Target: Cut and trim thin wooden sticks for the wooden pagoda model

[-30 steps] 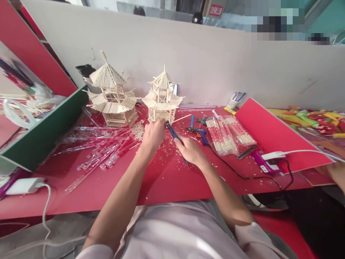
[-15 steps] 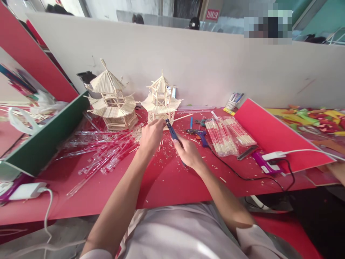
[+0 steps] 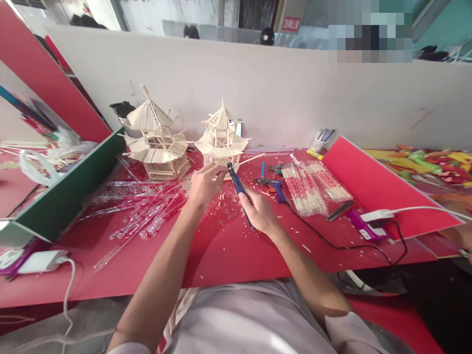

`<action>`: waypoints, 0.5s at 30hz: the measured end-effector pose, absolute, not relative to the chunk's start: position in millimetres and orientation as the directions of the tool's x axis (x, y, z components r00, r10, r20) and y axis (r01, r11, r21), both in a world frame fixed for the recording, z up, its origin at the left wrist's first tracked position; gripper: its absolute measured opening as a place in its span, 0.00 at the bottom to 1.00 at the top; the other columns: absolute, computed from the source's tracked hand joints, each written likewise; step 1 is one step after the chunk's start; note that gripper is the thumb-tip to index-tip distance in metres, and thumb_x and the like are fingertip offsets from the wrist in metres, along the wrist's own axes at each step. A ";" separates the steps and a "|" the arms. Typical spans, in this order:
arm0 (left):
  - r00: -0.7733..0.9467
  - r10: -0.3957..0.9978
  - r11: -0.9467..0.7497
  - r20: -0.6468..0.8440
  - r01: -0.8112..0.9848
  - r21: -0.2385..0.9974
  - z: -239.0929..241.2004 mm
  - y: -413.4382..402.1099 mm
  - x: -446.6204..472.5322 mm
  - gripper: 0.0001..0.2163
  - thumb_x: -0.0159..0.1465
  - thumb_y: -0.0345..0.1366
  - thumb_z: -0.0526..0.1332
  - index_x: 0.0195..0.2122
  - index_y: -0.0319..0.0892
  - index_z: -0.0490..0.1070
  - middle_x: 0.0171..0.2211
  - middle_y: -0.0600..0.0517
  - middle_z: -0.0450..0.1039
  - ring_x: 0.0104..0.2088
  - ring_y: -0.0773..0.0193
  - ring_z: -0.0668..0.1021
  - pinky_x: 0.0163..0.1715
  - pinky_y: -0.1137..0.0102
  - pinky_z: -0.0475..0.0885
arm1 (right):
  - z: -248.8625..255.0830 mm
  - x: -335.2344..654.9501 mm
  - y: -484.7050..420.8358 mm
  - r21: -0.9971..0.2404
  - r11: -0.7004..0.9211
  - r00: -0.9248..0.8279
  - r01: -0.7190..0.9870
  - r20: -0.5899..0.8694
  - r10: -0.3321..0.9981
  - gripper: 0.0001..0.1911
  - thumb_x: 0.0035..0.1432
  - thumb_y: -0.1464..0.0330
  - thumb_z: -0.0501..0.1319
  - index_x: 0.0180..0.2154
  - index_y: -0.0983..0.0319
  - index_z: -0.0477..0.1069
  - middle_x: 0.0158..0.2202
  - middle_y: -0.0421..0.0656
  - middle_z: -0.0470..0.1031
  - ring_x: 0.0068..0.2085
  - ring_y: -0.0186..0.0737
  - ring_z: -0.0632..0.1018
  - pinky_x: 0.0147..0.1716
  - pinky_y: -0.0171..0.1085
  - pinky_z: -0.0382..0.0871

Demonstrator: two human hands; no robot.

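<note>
Pale partition [image 3: 295, 93] stood behind a red table [image 3: 236, 265], bigger stick pagoda [image 3: 158, 155] at the back, smaller pagoda [image 3: 222, 146] to its right. Just in front of that, right hand [image 3: 260, 212] was wrapped round blue pliers [image 3: 237, 184]; left hand [image 3: 205, 186] had fingertips by their tip, couldn't tell if pinching anything. Thin stick [image 3: 254, 159] jutted out beyond.

Blue pliers [image 3: 236, 180] in right fingers [image 3: 245, 201], stick pagoda [image 3: 222, 151] beyond

Red sign [image 3: 291, 24] beyond pale partition [image 3: 295, 98]. Pen cup [image 3: 317, 145] far right, near red divider [image 3: 383, 191]. Colourful scraps [image 3: 420, 163] right of divider. White plastic bag [image 3: 68, 142] left of green divider [image 3: 72, 191].
</note>
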State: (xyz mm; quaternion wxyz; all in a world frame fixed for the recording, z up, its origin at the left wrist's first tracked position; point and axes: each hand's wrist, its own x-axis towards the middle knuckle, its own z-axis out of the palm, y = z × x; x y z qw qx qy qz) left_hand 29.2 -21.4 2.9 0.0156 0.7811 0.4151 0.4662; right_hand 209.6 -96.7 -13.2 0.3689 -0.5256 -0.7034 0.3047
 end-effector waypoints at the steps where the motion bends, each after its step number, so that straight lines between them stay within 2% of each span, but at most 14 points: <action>1: 0.245 0.651 -0.670 0.718 0.630 0.392 1.9 -19.8 26.8 0.09 0.68 0.32 0.59 0.38 0.43 0.80 0.37 0.49 0.81 0.37 0.65 0.81 0.40 0.71 0.76 | -14.2 210.5 -96.2 -0.831 0.252 -0.181 0.495 0.186 0.966 0.28 0.70 0.54 0.47 0.63 0.60 0.64 0.26 0.38 0.70 0.26 0.35 0.72 0.26 0.32 0.62; 5: 0.362 0.610 -0.734 0.705 0.593 0.330 -3.7 -11.8 15.1 0.11 0.69 0.32 0.56 0.39 0.43 0.80 0.40 0.48 0.82 0.40 0.65 0.82 0.44 0.71 0.76 | -16.9 214.9 -93.0 -0.915 0.175 -0.217 0.364 0.099 0.971 0.25 0.68 0.52 0.48 0.53 0.62 0.69 0.28 0.39 0.70 0.26 0.34 0.74 0.24 0.31 0.66; 9: 0.472 0.564 -0.788 0.677 0.554 0.270 -8.9 -4.4 3.5 0.14 0.69 0.29 0.53 0.44 0.43 0.79 0.44 0.47 0.81 0.44 0.64 0.82 0.46 0.70 0.77 | -17.5 219.9 -89.6 -0.959 0.097 -0.257 0.265 0.026 0.966 0.21 0.66 0.51 0.51 0.44 0.62 0.68 0.29 0.39 0.70 0.25 0.33 0.74 0.24 0.31 0.68; 15: 0.556 0.545 -0.818 0.627 0.517 0.252 -8.7 -1.4 -6.3 0.15 0.68 0.27 0.53 0.46 0.43 0.79 0.44 0.47 0.80 0.43 0.64 0.82 0.45 0.69 0.77 | -18.4 227.2 -88.1 -0.947 0.122 -0.314 0.297 0.024 0.949 0.20 0.67 0.51 0.50 0.39 0.61 0.66 0.28 0.38 0.70 0.24 0.32 0.73 0.22 0.30 0.65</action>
